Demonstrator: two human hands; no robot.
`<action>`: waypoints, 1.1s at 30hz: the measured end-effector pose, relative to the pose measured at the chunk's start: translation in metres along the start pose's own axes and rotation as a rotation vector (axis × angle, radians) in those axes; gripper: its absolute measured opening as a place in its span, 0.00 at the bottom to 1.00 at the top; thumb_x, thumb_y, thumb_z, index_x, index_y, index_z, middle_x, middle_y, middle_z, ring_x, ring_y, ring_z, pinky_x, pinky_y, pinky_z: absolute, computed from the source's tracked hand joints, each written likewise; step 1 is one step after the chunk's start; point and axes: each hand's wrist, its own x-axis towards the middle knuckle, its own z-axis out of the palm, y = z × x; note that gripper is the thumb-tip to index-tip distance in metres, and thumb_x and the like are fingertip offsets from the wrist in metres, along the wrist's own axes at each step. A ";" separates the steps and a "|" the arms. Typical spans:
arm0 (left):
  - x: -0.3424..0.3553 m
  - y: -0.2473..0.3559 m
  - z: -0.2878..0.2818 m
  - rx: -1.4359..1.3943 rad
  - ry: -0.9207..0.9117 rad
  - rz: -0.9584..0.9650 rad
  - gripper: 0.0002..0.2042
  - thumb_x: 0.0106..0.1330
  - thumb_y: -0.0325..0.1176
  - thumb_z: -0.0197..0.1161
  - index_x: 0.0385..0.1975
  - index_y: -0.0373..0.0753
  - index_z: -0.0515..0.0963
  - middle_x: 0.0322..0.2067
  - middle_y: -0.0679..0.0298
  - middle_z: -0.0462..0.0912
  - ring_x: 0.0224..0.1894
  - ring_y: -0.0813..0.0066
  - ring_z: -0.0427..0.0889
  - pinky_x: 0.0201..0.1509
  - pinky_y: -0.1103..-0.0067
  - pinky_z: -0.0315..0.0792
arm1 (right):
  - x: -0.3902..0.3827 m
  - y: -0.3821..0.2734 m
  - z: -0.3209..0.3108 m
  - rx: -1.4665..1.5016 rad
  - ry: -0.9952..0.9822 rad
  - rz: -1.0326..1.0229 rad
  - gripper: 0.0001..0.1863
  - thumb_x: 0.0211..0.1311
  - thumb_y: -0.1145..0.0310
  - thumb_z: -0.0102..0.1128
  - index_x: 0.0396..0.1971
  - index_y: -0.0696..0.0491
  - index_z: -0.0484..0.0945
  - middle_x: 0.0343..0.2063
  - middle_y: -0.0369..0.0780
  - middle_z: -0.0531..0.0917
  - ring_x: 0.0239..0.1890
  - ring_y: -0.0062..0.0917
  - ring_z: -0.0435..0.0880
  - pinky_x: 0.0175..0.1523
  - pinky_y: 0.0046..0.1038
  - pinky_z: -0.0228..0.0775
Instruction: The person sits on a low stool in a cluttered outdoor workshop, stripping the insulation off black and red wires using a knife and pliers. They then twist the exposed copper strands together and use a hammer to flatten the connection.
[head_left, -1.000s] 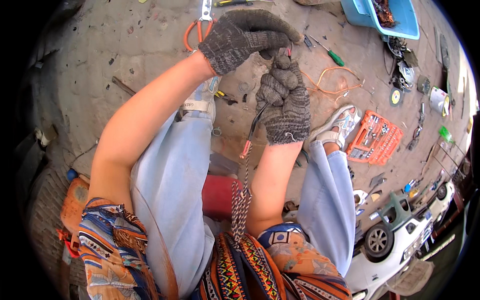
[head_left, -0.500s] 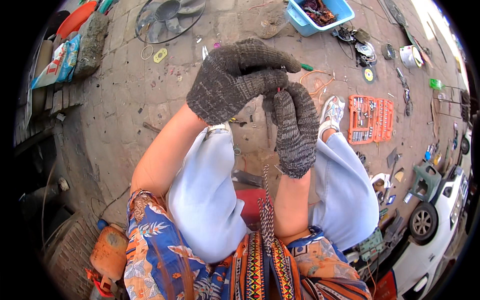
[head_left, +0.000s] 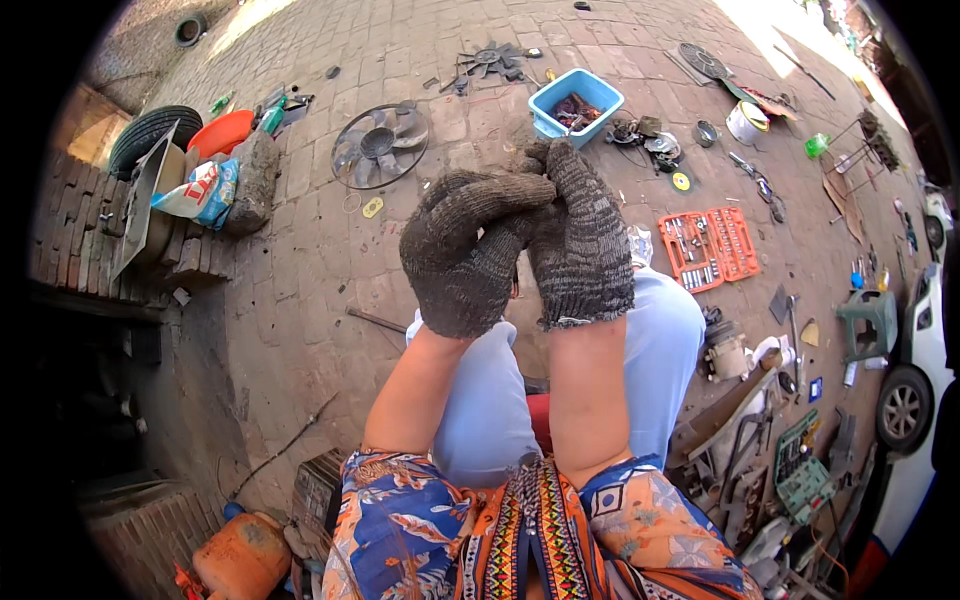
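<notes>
"What lay closest to the camera?"

"The patterned shirt, then the pale blue jeans, knees apart. Beyond the shirt, both forearms reached out over them."

"And the hands?"

"The left hand and right hand wore dark grey knitted gloves and pressed together at the fingers. The left one was curled inward; the right one had its fingers bunched and pointing away."

"Holding anything?"

"I couldn't tell. The gloves hid whatever was between the fingertips. A thin dark strip, slightly reddish, showed in the gap between the wrists, too small to identify."

"What sat past them?"

"On the brick paving, to the right, an orange socket-set case lay open with sockets in it. Farther along was a yellow-centred disc. Straight ahead, just past the right fingers, stood a light-blue plastic tub with a reddish-brown tangle inside."

"And to the left?"

"A ringed cooling fan lay flat. Well off to its left, an orange basin rested beside a black tyre."
</notes>
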 end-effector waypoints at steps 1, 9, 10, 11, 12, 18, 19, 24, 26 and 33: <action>-0.007 0.005 -0.003 0.050 0.057 0.017 0.11 0.48 0.18 0.64 0.32 0.35 0.82 0.31 0.61 0.83 0.36 0.70 0.79 0.41 0.78 0.73 | -0.005 -0.001 0.006 0.124 0.004 0.060 0.11 0.60 0.77 0.52 0.43 0.59 0.76 0.37 0.42 0.80 0.37 0.26 0.79 0.43 0.24 0.72; -0.025 0.025 0.017 -0.226 -0.068 -0.622 0.09 0.67 0.34 0.53 0.37 0.35 0.72 0.25 0.64 0.75 0.19 0.81 0.76 0.15 0.83 0.68 | -0.022 -0.013 -0.029 -0.058 0.011 0.007 0.07 0.62 0.73 0.55 0.38 0.58 0.76 0.33 0.38 0.81 0.38 0.21 0.78 0.45 0.24 0.70; -0.025 0.027 0.018 -0.194 -0.179 -0.665 0.11 0.68 0.38 0.51 0.36 0.36 0.73 0.21 0.65 0.75 0.15 0.81 0.73 0.14 0.84 0.66 | -0.020 -0.010 -0.032 -0.059 0.041 -0.052 0.07 0.61 0.73 0.56 0.36 0.58 0.77 0.32 0.39 0.81 0.36 0.23 0.79 0.44 0.25 0.70; -0.026 0.029 0.018 -0.163 -0.289 -0.712 0.14 0.69 0.42 0.49 0.36 0.37 0.74 0.17 0.66 0.75 0.12 0.80 0.71 0.13 0.84 0.64 | -0.018 -0.010 -0.035 -0.061 0.071 -0.107 0.06 0.59 0.73 0.58 0.35 0.58 0.79 0.30 0.40 0.81 0.35 0.25 0.80 0.43 0.26 0.70; -0.025 0.031 0.019 -0.149 -0.358 -0.747 0.15 0.69 0.44 0.49 0.32 0.38 0.75 0.16 0.67 0.74 0.11 0.81 0.69 0.13 0.84 0.63 | -0.016 -0.013 -0.041 -0.115 0.040 -0.162 0.06 0.60 0.73 0.57 0.34 0.59 0.78 0.31 0.40 0.82 0.36 0.24 0.80 0.44 0.25 0.70; -0.031 0.003 0.037 0.169 -0.407 -0.392 0.20 0.69 0.45 0.47 0.22 0.35 0.75 0.14 0.63 0.74 0.15 0.76 0.71 0.19 0.77 0.65 | 0.002 -0.011 -0.057 0.289 -0.083 0.261 0.11 0.62 0.68 0.56 0.32 0.61 0.80 0.29 0.41 0.83 0.31 0.21 0.81 0.38 0.24 0.74; -0.034 -0.009 0.039 0.287 -0.362 -0.208 0.21 0.70 0.44 0.47 0.22 0.34 0.75 0.14 0.62 0.74 0.16 0.74 0.72 0.21 0.76 0.66 | 0.008 -0.008 -0.054 0.330 -0.102 0.330 0.11 0.62 0.67 0.56 0.32 0.62 0.80 0.28 0.41 0.83 0.30 0.22 0.81 0.37 0.25 0.75; -0.040 -0.065 0.078 0.317 -0.008 -0.246 0.18 0.69 0.40 0.48 0.28 0.31 0.77 0.22 0.53 0.80 0.22 0.66 0.76 0.29 0.72 0.68 | 0.043 0.029 -0.047 0.349 -0.052 0.545 0.15 0.63 0.62 0.55 0.34 0.61 0.79 0.31 0.43 0.83 0.31 0.27 0.82 0.38 0.29 0.75; -0.046 -0.075 0.082 0.333 0.020 -0.251 0.16 0.68 0.39 0.48 0.31 0.31 0.78 0.24 0.52 0.80 0.24 0.64 0.77 0.30 0.71 0.69 | 0.055 0.040 -0.042 0.325 -0.003 0.635 0.15 0.63 0.62 0.54 0.35 0.61 0.78 0.32 0.43 0.83 0.32 0.28 0.82 0.36 0.29 0.76; -0.138 -0.033 0.089 -0.463 -0.165 -0.788 0.15 0.68 0.42 0.53 0.29 0.35 0.75 0.16 0.68 0.72 0.17 0.80 0.71 0.21 0.78 0.67 | 0.177 0.054 -0.169 0.372 0.141 0.376 0.11 0.64 0.68 0.52 0.37 0.61 0.75 0.27 0.40 0.81 0.20 0.19 0.76 0.24 0.15 0.71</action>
